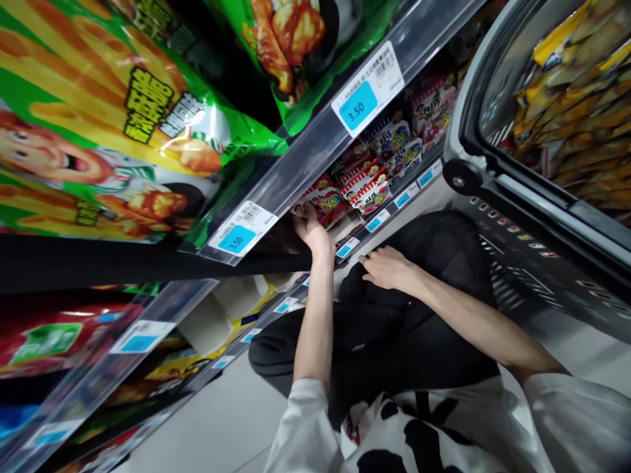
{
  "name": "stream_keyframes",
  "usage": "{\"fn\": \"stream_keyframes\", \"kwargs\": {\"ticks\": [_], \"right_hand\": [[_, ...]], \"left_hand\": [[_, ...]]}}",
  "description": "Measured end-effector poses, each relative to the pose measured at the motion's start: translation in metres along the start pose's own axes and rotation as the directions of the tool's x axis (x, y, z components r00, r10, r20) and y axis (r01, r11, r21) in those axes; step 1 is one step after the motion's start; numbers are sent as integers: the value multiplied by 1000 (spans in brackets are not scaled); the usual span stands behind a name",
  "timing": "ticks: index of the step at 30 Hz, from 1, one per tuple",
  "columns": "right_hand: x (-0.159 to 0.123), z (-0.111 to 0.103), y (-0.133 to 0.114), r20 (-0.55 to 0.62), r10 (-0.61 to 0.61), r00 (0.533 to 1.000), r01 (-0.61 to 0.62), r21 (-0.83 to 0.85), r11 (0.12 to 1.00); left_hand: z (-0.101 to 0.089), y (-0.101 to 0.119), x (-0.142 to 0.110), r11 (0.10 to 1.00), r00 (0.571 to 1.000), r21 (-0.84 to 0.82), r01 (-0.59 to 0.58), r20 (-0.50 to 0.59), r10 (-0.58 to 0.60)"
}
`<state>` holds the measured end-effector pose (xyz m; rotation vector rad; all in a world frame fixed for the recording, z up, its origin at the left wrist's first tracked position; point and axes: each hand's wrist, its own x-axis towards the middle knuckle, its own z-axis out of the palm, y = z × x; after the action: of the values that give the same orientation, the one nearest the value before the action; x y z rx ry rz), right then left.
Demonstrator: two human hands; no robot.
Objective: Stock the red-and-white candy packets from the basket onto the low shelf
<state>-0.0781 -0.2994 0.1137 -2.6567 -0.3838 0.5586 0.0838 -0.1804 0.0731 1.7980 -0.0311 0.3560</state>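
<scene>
My left hand (313,235) reaches into the low shelf and is closed on the left end of a red snack packet (328,205) with colourful lettering. Its thumb lies over the packet's front; the other fingers are mostly hidden. Just right of it are more red-and-white striped snack packets (365,187), several in a row. My right hand (387,266) is held over my dark trousers, close to the shelf edge, its fingers slightly bent and apart with nothing in them.
A dark shopping basket (532,263) stands at the right, and yellow snack packs (586,105) show beyond its rim. Above my left hand juts an upper shelf edge (305,167) with price tags. Large green snack bags (148,131) fill the upper left. Pale floor (207,420) shows below.
</scene>
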Motion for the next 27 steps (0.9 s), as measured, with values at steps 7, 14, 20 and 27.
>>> {"fn": "stream_keyframes", "kwargs": {"ticks": [7, 14, 20, 27], "right_hand": [[-2, -4, -1, 54, -6, 999, 5, 28, 1000], [-4, -3, -2, 33, -3, 999, 1, 62, 998], [-2, 0, -2, 49, -5, 999, 3, 58, 998], [-4, -4, -4, 46, 5, 999, -7, 45, 999]], "left_hand": [[15, -22, 25, 985, 994, 135, 103, 24, -107], [4, -12, 12, 955, 986, 289, -73, -124, 113], [0, -6, -4, 881, 979, 435, -185, 3, 205], [7, -13, -11, 829, 769, 440, -344, 639, -20]]}}
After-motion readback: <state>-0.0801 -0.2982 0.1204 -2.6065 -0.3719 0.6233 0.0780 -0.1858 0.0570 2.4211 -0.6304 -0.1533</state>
